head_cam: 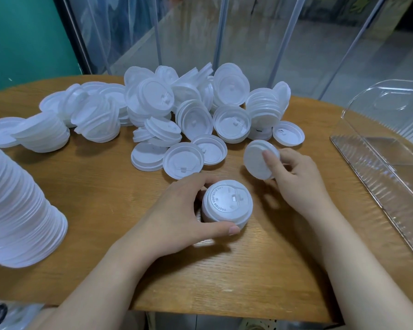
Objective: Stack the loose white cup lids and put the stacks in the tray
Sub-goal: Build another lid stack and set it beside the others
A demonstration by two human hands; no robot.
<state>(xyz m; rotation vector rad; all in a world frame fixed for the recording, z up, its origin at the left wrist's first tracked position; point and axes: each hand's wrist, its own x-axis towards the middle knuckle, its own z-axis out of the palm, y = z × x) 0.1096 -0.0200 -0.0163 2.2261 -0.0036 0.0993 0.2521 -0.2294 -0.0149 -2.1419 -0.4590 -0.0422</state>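
Note:
A short stack of white lids (227, 204) stands on the wooden table (86, 194) near its front. My left hand (177, 210) grips this stack from the left, thumb at its front and fingers behind. My right hand (293, 177) holds a single white lid (258, 160) tilted on edge, just right of and behind the stack. A big heap of loose white lids (188, 110) covers the back of the table. The clear plastic tray (391, 163) lies at the right edge with no lids in it.
A long leaning stack of lids (17, 210) lies at the left edge, with more part-stacks (43, 132) behind it. Clear plastic curtain strips (224, 32) hang behind the table. Bare wood shows between my arms and at the left middle.

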